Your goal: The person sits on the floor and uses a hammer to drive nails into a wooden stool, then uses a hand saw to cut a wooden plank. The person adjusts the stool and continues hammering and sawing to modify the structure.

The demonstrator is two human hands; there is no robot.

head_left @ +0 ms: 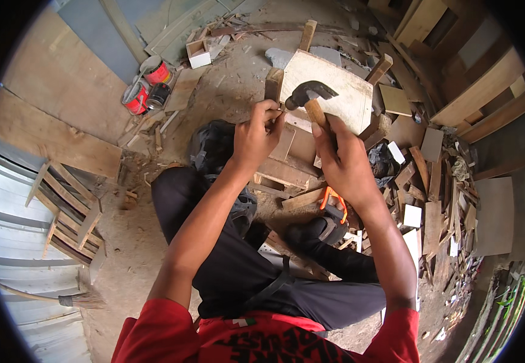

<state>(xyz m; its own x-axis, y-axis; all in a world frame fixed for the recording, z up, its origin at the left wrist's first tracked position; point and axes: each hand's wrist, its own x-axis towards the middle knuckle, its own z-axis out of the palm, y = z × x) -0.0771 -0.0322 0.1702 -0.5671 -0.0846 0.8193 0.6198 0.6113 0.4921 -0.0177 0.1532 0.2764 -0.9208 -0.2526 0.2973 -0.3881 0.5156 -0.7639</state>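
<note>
A low stool-like piece lies in front of me, with a pale board [335, 91] and short wooden legs [274, 85] at its corners. In my right hand [348, 160] is a claw hammer [315, 111], gripped by its wooden handle. Its dark head hovers over the board's near left edge, with the striking face close to my left fingertips. My left hand [256, 138] is closed in a pinch beside the near left leg. Whatever sits between those fingers is too small to make out.
Red paint cans [135, 98] and a dark can [158, 95] stand at the far left. Wood offcuts [432, 224] pile up on the right. An orange-handled tool [334, 206] lies by my foot. A slatted wooden piece [72, 212] and a broom [84, 300] are at left.
</note>
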